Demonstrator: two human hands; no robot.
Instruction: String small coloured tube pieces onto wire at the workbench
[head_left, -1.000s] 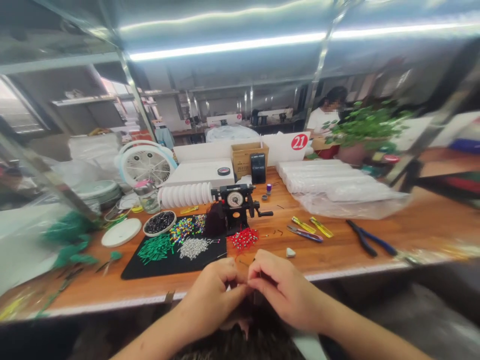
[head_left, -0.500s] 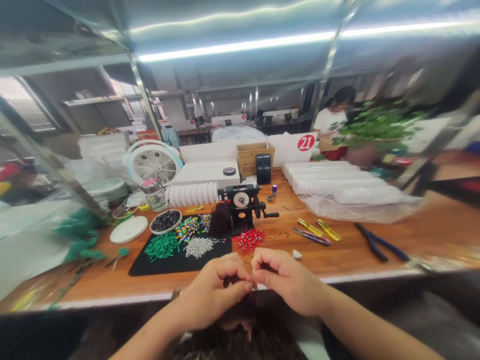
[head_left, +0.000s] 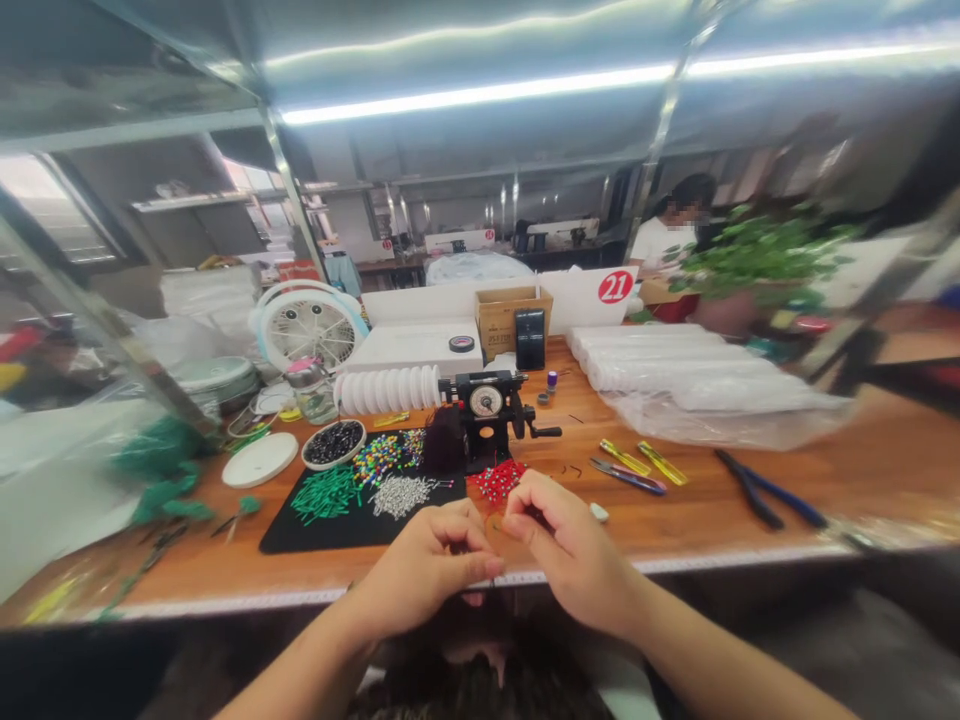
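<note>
— What is between the hands?

— A thin wire (head_left: 491, 522), dark and looped, I think; it is too fine and blurred to be sure. It sits at the near edge of the wooden bench (head_left: 750, 500), just in front of the pile of red beads (head_left: 496, 478).

— How is the left hand (head_left: 427, 570)?

— Curled nearly closed, thumb and forefinger pinched together at the tip, right by the wire. Whether they actually grip it, I cannot tell.

— And the right hand (head_left: 566, 545)?

— Also curled, fingertips drawn together and pointing at the left hand's, close to it at the wire. Its hold is just as unclear.

— What lies nearby?

— A black mat (head_left: 300, 530) with green, silver and mixed beads, and a small black winder (head_left: 487, 415) behind.
</note>
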